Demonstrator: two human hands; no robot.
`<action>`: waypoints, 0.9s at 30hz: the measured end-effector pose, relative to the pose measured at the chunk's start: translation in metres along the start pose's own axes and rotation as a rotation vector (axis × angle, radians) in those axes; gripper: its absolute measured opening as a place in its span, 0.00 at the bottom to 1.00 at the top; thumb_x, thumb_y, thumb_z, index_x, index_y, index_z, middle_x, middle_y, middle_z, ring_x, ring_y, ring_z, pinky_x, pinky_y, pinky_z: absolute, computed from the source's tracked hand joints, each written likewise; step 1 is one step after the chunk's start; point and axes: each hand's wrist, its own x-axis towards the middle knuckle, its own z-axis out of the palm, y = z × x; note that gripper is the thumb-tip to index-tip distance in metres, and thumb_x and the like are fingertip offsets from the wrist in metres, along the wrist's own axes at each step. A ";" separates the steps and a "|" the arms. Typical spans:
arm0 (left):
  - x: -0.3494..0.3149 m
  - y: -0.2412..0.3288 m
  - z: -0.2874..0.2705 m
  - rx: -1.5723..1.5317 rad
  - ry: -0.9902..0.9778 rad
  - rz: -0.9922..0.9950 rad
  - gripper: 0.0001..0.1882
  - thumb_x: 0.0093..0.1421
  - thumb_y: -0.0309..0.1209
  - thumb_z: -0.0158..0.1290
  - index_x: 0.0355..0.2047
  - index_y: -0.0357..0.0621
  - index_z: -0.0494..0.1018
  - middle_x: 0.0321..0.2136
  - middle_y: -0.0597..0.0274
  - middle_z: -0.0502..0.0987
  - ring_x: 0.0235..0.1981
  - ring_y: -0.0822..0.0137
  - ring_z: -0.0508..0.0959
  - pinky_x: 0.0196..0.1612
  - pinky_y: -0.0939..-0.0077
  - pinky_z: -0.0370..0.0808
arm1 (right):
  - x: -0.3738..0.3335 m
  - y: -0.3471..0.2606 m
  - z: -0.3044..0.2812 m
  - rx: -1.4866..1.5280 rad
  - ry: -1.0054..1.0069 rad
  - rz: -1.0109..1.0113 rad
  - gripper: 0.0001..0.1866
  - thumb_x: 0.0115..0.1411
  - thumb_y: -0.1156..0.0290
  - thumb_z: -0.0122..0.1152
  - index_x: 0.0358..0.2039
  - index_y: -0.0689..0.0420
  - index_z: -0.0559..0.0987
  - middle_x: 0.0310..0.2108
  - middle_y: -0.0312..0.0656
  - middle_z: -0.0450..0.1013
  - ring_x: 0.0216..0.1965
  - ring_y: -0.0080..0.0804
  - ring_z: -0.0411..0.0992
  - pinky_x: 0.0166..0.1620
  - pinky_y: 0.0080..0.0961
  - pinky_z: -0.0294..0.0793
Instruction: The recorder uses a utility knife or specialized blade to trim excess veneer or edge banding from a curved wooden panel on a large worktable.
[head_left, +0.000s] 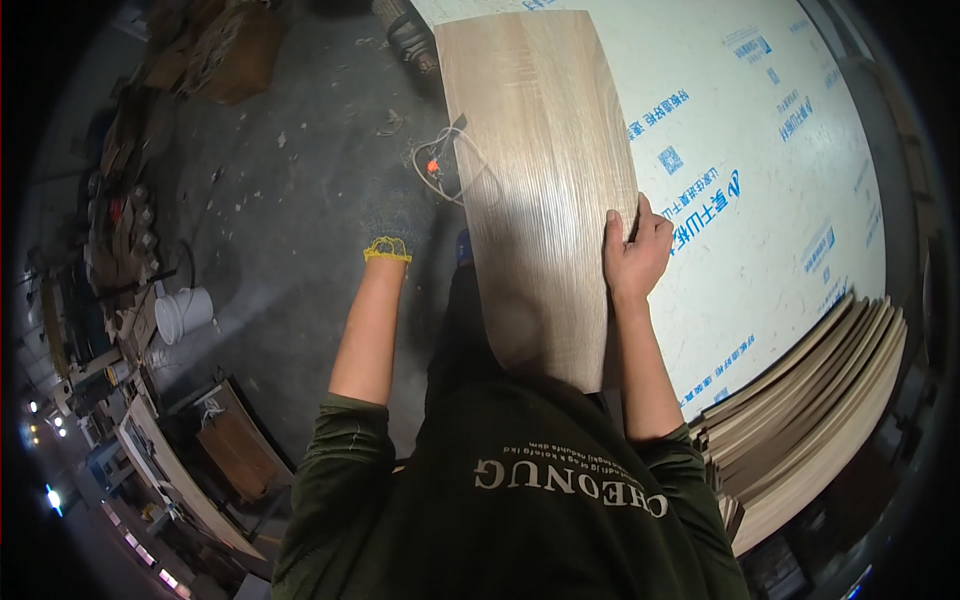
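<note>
A long wood-grain board [540, 200] lies lengthwise in front of me, its near end against my body. My bare right hand [638, 258] grips its right edge, thumb on top, the other fingers over the side. To the left of the board, above the floor, is my left hand [388, 212] in a dark glove with a yellow cuff. The glove blends into the grey floor, so its fingers cannot be made out. A thin looped cord [418, 172] with an orange piece hangs at the board's left edge, close to the glove.
Under and right of the board is a large white sheet [780, 210] with blue print. Several wood-grain boards [810, 420] are stacked at the lower right. A white bucket [185, 315] stands on the floor at left, near a leaning brown panel [240, 450]. Cardboard [230, 55] lies at the far left.
</note>
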 end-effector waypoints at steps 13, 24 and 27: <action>0.053 -0.018 0.003 -0.097 0.224 0.250 0.20 0.64 0.44 0.44 0.54 0.54 0.69 0.52 0.54 0.73 0.47 0.49 0.76 0.47 0.56 0.74 | -0.001 -0.003 -0.001 -0.058 0.002 0.005 0.27 0.55 0.59 0.64 0.53 0.58 0.76 0.34 0.44 0.67 0.35 0.37 0.67 0.40 0.30 0.70; 0.089 -0.016 -0.008 -0.020 0.144 0.187 0.20 0.64 0.44 0.46 0.54 0.55 0.69 0.49 0.52 0.74 0.47 0.49 0.75 0.47 0.55 0.74 | 0.001 -0.006 -0.003 -0.004 -0.016 0.068 0.27 0.52 0.60 0.65 0.51 0.58 0.77 0.34 0.44 0.68 0.36 0.38 0.67 0.43 0.33 0.69; 0.100 -0.009 -0.016 0.093 0.010 0.041 0.21 0.64 0.48 0.43 0.54 0.55 0.69 0.48 0.51 0.75 0.46 0.48 0.76 0.46 0.54 0.74 | 0.001 -0.005 -0.002 -0.006 -0.014 0.068 0.27 0.52 0.60 0.65 0.51 0.58 0.77 0.34 0.44 0.68 0.36 0.38 0.67 0.43 0.33 0.69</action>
